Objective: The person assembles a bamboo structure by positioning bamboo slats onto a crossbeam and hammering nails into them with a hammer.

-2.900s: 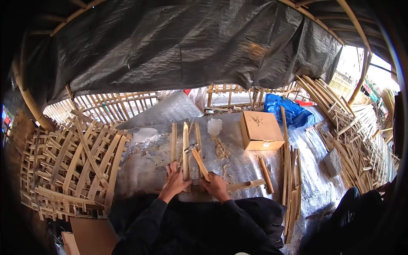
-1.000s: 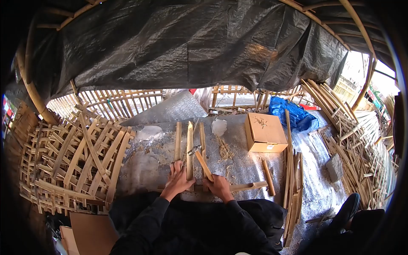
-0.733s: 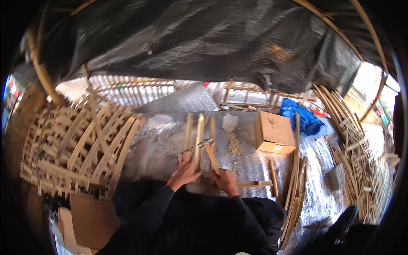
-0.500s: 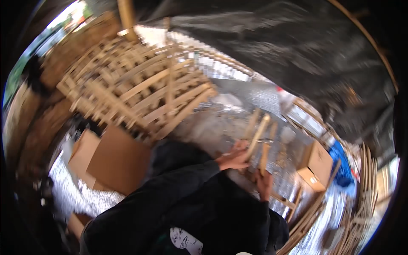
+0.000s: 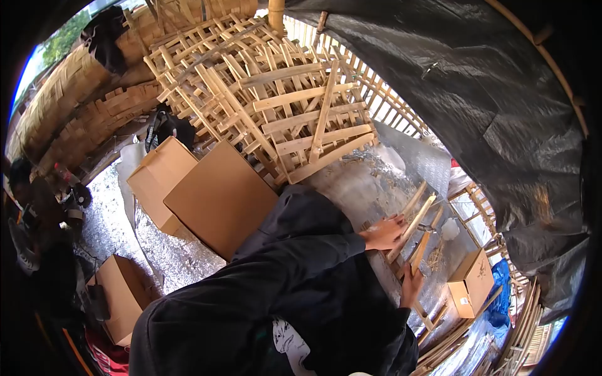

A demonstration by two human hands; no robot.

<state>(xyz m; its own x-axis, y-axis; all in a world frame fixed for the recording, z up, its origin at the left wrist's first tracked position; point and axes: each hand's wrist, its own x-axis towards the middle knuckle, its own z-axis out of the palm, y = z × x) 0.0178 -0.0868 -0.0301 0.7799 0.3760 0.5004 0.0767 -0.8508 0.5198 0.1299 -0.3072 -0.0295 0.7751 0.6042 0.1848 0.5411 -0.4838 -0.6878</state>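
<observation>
My left hand (image 5: 384, 234) is at a pale wooden slat (image 5: 419, 217), its fingers closed about the slat's near edge. Whether a nail is between the fingertips is too small to tell. Below it, my right hand (image 5: 411, 286) is wrapped round the wooden handle of a hammer (image 5: 419, 252). The hammer's metal head is up beside the slat, close to my left fingertips. More slats lie under and beside these, partly hidden by my hands, and a short crosspiece (image 5: 425, 318) shows below my right hand.
A large stack of nailed slat frames (image 5: 295, 103) stands ahead to the left. Cardboard boxes (image 5: 222, 197) sit at my left, and a smaller box (image 5: 471, 285) at my right. Black sheeting (image 5: 451, 81) hangs at the upper right. Long bamboo strips (image 5: 523, 319) lie at the lower right.
My view has swung, so the scene sits lower and farther right, and it is sharper. My left hand stays at the slat; my right hand keeps hold of the hammer.
</observation>
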